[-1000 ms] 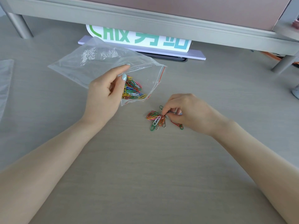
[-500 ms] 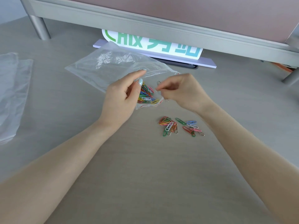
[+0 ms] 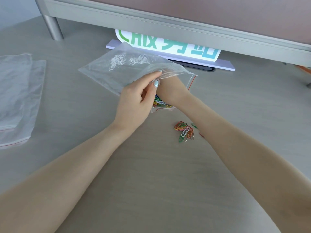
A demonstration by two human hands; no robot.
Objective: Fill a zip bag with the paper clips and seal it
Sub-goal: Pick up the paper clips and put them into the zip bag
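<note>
We see the zip bag on the table, mouth pinched up by our left hand. Our right hand, outside half a second ago, now reaches inside, fingers hidden. Paper clips lie within; a loose cluster remains beside the mouth.

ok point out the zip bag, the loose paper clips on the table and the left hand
zip bag (image 3: 121,69), head view, on the clear upper panel
loose paper clips (image 3: 184,131), head view, on the middle of the pile
left hand (image 3: 136,101), head view, on the back of the hand
</note>
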